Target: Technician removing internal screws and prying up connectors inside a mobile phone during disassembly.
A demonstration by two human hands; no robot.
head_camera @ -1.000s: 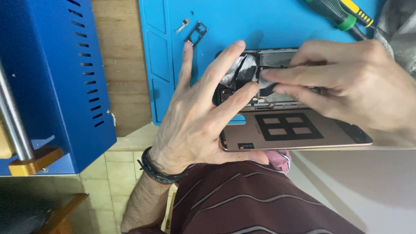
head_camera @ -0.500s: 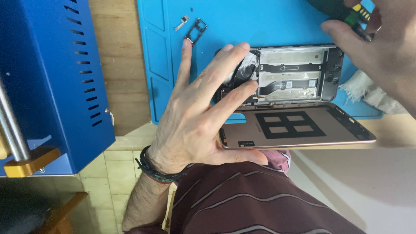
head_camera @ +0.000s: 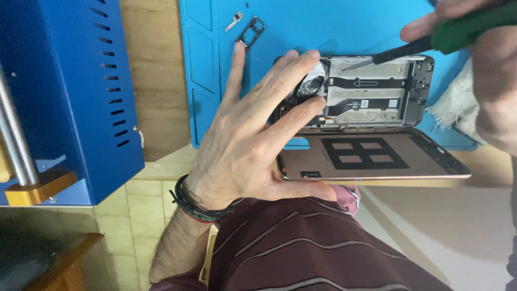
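Phone chassis [head_camera: 377, 91], opened and bare of its cover, lies flat on the blue silicone mat [head_camera: 323, 27] with its long axis running left to right, metal frame and black ribbon cables exposed. Left hand [head_camera: 247, 145] is spread flat, not clenched; its fingertips press the chassis's left end, its thumb braces the near edge of the rose-gold back cover [head_camera: 371, 156], which lies just beside the chassis, parallel to it, inner side up with black adhesive strips. Right hand [head_camera: 479, 59] grasps a green-handled screwdriver [head_camera: 431, 40], fingers closed round the handle; the dark shaft slants down and left from that grip, its tip reaching the chassis's upper edge. Beyond the left fingertips sits a small black SIM tray [head_camera: 251, 30] and a tiny metal part [head_camera: 235, 20]. Left of the wrist stands a blue vented metal machine [head_camera: 64, 91].
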